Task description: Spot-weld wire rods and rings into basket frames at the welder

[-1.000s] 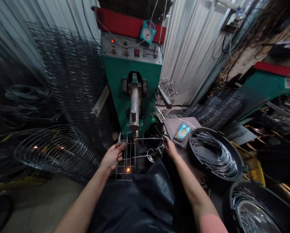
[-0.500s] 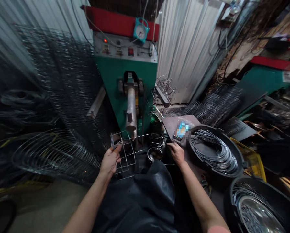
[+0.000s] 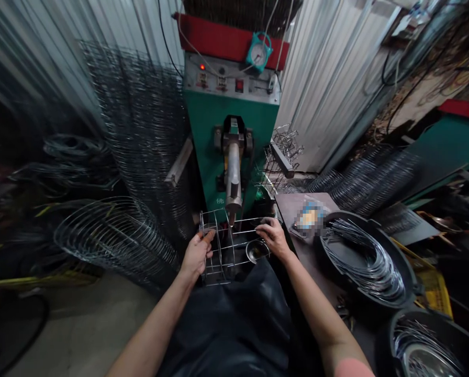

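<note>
My left hand (image 3: 197, 255) is closed around the left end of a wire frame (image 3: 220, 242), made of curved wires joined by straight rods. The frame sits just below the metal tip (image 3: 232, 219) of a green machine (image 3: 203, 136); whether they touch I cannot tell. On the frame's right, my right hand (image 3: 272, 238) pinches a thin metal wire (image 3: 245, 232) that runs left toward the tip. Beneath that hand is a small round metal bowl (image 3: 257, 251). A dark apron (image 3: 234, 324) covers my lap.
Coiled wire rings (image 3: 360, 262) fill a black tub (image 3: 324, 256) at my right, with another tub (image 3: 387, 340) nearer me. A small table (image 3: 289, 201) holds a blurred packet. Tall stacks of wire rings (image 3: 140, 125) stand left; a bar (image 3: 281, 159) juts from the machine.
My right hand has moved left, bringing the wire to the frame beneath the machine's tip. My left hand keeps its hold. The whole view has shifted, so the surroundings appear further right.
</note>
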`<state>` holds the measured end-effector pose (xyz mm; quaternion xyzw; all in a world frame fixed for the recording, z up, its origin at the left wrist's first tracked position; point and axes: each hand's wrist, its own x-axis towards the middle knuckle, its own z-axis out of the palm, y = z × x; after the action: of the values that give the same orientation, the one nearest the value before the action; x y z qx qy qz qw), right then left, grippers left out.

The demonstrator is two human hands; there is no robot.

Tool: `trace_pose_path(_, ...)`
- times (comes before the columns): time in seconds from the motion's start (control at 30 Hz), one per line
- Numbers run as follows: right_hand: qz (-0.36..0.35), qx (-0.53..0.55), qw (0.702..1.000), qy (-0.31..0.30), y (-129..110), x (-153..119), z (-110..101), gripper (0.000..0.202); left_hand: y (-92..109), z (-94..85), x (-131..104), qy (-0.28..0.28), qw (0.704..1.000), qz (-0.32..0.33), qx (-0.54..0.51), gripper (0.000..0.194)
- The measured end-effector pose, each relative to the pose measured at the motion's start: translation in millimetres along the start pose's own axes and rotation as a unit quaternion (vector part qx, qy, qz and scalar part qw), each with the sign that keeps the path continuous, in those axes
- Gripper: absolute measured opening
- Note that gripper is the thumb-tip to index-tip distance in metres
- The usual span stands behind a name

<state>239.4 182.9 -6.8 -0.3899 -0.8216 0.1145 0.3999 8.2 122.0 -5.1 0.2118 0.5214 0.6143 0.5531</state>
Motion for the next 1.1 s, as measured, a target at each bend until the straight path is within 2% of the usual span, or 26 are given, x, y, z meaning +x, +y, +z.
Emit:
trace_pose_path(0.17,-0.012,-0.019,0.999,-0.023,3,3,7,0.014,-1,2.8,3,-0.004,1.000,-0.012,-0.011,0.044)
trace_pose_path(0.37,-0.013,-0.025,0.998,-0.057,8,8,5,0.014,4,6.6,5,-0.004,1.000,-0.022,-0.013,0.046)
trace_pose_path(0.8,-0.026,-0.007,0.998,-0.049,18,20,9,0.014,9,10.0,15,-0.013,1.000,-0.020,-0.019,0.047)
trace_pose_path(1.1,0.003,0.012,0.997,-0.072,27,31,15,0.012,9,10.1,32,-0.005,0.999,-0.037,-0.021,0.041)
